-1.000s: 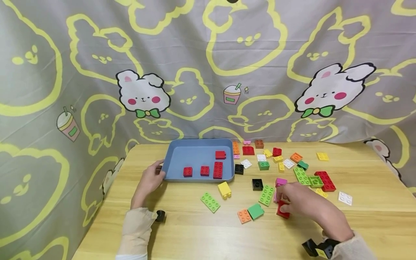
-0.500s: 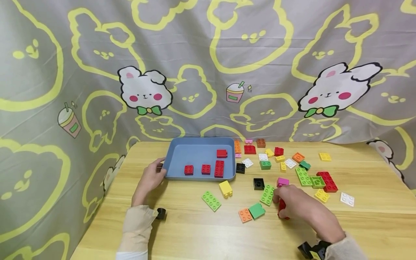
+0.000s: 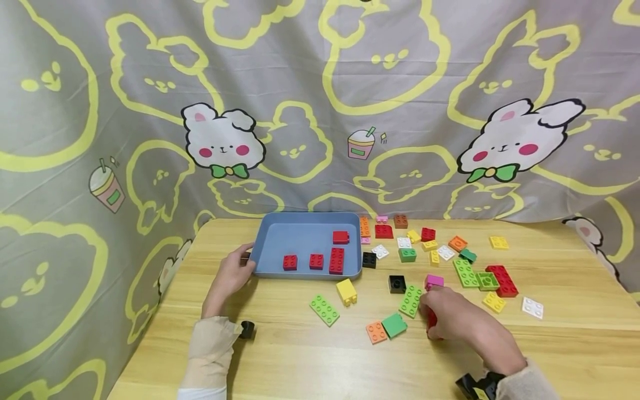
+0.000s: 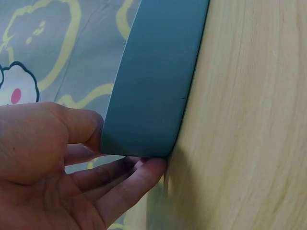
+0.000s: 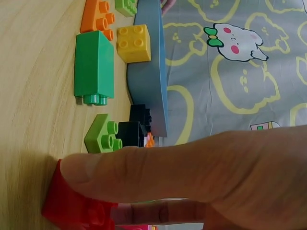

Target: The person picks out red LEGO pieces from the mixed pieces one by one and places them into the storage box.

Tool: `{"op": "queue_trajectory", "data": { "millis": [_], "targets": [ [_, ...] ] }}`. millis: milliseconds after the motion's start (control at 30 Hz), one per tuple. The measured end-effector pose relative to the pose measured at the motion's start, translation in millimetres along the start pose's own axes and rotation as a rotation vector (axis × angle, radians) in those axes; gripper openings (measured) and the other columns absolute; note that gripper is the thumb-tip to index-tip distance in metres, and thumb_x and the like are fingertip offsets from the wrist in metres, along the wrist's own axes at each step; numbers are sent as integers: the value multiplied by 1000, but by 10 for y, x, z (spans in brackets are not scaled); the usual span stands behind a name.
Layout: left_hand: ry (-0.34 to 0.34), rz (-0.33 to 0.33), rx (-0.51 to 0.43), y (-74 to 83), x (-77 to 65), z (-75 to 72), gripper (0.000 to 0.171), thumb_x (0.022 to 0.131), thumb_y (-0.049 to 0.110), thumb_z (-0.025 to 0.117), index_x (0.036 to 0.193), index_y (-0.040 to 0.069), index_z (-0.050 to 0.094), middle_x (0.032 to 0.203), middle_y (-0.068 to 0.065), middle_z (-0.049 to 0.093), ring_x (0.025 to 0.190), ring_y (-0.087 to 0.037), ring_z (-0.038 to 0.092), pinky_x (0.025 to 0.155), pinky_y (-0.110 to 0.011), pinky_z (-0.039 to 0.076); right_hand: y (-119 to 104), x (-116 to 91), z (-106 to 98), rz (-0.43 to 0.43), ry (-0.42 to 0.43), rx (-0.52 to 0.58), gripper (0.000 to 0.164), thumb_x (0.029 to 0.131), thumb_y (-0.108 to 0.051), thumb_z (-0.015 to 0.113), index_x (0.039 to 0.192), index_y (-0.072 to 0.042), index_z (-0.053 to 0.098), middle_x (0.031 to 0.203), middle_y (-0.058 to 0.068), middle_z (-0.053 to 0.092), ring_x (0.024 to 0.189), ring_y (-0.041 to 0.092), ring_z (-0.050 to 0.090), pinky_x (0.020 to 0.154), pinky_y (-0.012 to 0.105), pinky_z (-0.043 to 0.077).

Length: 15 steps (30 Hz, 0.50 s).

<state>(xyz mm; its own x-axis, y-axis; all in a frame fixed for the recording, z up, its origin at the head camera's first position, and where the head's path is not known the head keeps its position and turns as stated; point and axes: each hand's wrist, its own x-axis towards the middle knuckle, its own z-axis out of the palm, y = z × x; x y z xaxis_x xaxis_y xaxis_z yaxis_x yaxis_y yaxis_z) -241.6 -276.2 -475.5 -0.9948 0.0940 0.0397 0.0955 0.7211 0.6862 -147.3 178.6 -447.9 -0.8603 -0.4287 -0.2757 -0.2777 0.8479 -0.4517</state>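
My left hand (image 3: 233, 278) grips the left edge of a blue tray (image 3: 287, 239). In the left wrist view, the thumb lies on the rim while the fingertips (image 4: 151, 167) press under the tray's end. On the right side of the table, my right hand (image 3: 467, 321) holds a red toy building brick (image 3: 431, 321) between thumb and fingers. The right wrist view shows this brick (image 5: 72, 206) at the tabletop, its studs sideways, partly covered by the thumb. A magenta brick (image 3: 434, 280) sits just beyond that hand. Several red bricks (image 3: 336, 261) are inside the tray.
Nearest the right hand are a lime brick (image 3: 411, 301), a black brick (image 3: 397, 284) and a green brick (image 3: 395, 325) touching an orange one (image 3: 376, 332). A yellow brick (image 3: 347, 292) stands before the tray. Many mixed bricks spread behind, up to a patterned curtain (image 3: 310, 139).
My right hand has shifted slightly, and its fingers now cover more of the red brick. The left hand stays at the tray. The head view has tilted a little.
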Motion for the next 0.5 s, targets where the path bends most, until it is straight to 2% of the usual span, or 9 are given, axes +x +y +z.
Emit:
{"op": "queue_trajectory", "data": {
  "millis": [333,500],
  "targets": [
    [7,10,-8,-6,-8,3,49,92,-3,47,141,-5,44,118,-28,59,102,-34,60,78,-44,53,18,-32,-26,-47,-15,-8,28,65,4,78,75,-14,60,72,-4,53,69,16,48,59,34,47],
    [7,7,-5,-3,-11,2,49,92,-3,47,141,-5,44,118,-28,59,102,-34,60,76,-43,53,17,-89,-83,-39,-15,14,28,66,4,77,75,-16,60,71,-6,53,68,15,48,59,32,47]
  ]
}}
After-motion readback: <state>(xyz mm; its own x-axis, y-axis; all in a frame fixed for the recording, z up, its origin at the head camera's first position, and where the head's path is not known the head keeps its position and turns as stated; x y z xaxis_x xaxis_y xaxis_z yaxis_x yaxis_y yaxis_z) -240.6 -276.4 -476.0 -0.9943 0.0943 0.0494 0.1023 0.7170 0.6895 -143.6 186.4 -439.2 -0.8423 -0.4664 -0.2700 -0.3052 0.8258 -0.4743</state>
